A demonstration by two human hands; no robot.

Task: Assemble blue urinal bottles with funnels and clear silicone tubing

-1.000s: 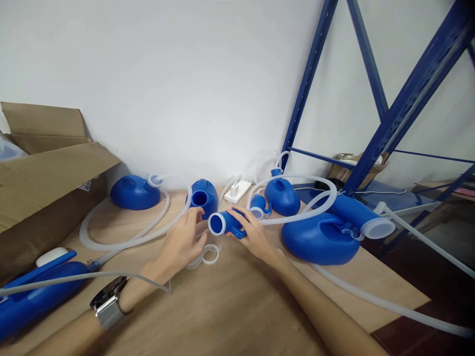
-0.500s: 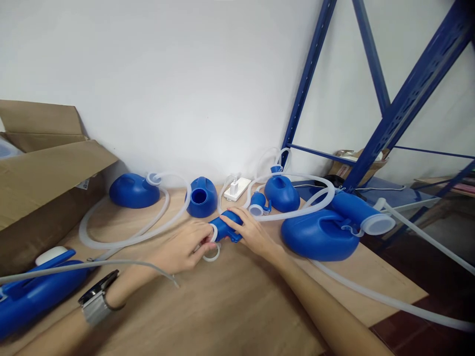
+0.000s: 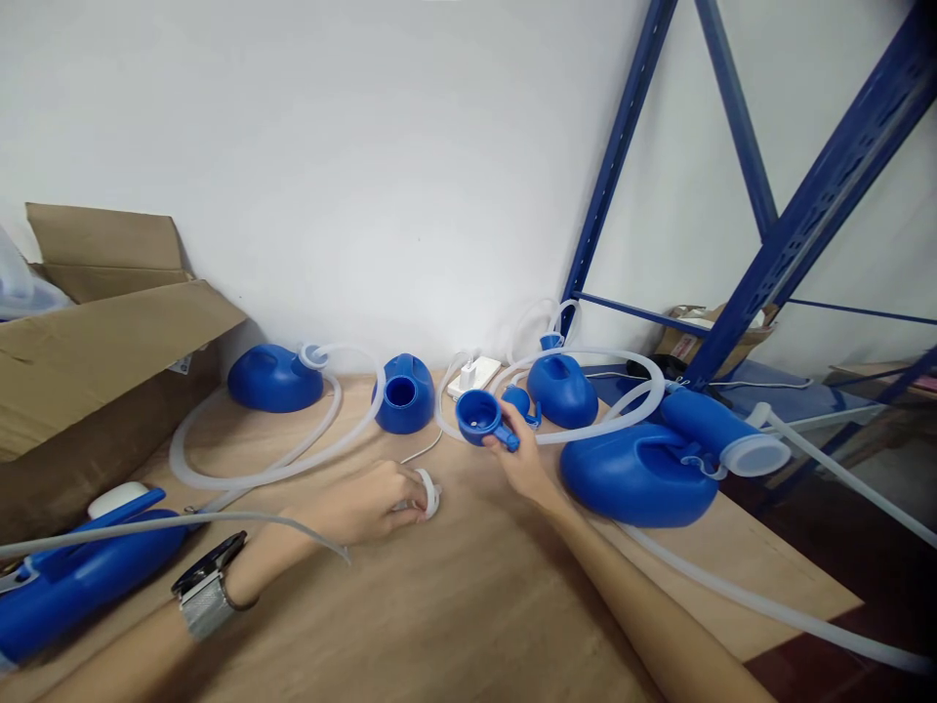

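Observation:
My left hand (image 3: 377, 503), with a watch on its wrist, pinches a translucent white cap (image 3: 428, 494) low over the table. My right hand (image 3: 521, 457) grips a blue cup-like part (image 3: 477, 418) by its side, its round opening turned toward me. The cap and the blue part are apart. Behind them stands a blue bottle (image 3: 405, 394) with an uncovered round mouth. To the right of my right hand lies a large blue bottle (image 3: 640, 476), a blue neck piece with a whitish lid (image 3: 755, 455) on top of it.
An open cardboard box (image 3: 109, 361) is at the left, a blue bottle (image 3: 95, 571) below it. Blue bottles with translucent hoses (image 3: 274, 379) (image 3: 562, 391) lie along the wall. A white power strip (image 3: 479, 376) is behind my right hand. A blue metal rack (image 3: 768, 254) rises at the right.
The white cap has come off the blue part. My left hand has moved down with the cap; my right hand has raised the blue part and tilted its opening toward me.

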